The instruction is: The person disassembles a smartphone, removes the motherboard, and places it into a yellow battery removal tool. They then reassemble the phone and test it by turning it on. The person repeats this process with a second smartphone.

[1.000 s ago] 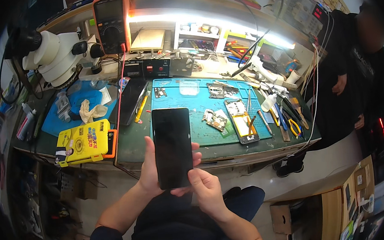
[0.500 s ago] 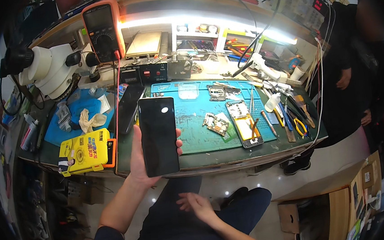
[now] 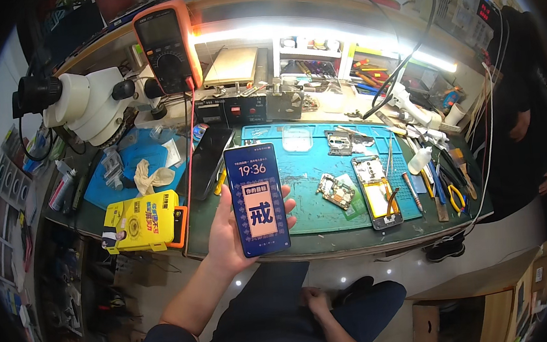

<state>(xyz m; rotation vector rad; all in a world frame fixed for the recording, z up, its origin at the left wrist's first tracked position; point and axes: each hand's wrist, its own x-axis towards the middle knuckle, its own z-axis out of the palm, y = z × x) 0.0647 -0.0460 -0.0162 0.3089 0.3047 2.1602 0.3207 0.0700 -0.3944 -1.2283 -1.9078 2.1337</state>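
Note:
A dark-framed smartphone [image 3: 256, 198] is held upright in my left hand [image 3: 225, 229], its screen lit with a blue and pink picture, my fingers wrapped around its edges. My right hand [image 3: 316, 304] rests low by my thigh, below the bench edge; its fingers are shadowed and hard to make out. Beyond the phone lies a blue repair mat [image 3: 283, 176] with an opened phone [image 3: 376, 188], loose boards [image 3: 334, 190] and a clear case [image 3: 296, 137]. Another dark phone [image 3: 211, 156] lies at the mat's left.
A microscope [image 3: 88, 105] stands left, behind a yellow box [image 3: 139, 220]. An orange multimeter [image 3: 164, 48] stands at the back. Pliers [image 3: 455, 198] and other tools crowd the bench's [image 3: 305, 245] right. A co-worker [image 3: 518, 139] in dark clothes is at the right. Cardboard [image 3: 427, 326] sits below.
The held phone's screen has changed from black to lit. My right hand has let go of the phone and dropped toward my thigh. The view has shifted, with the bench now farther right.

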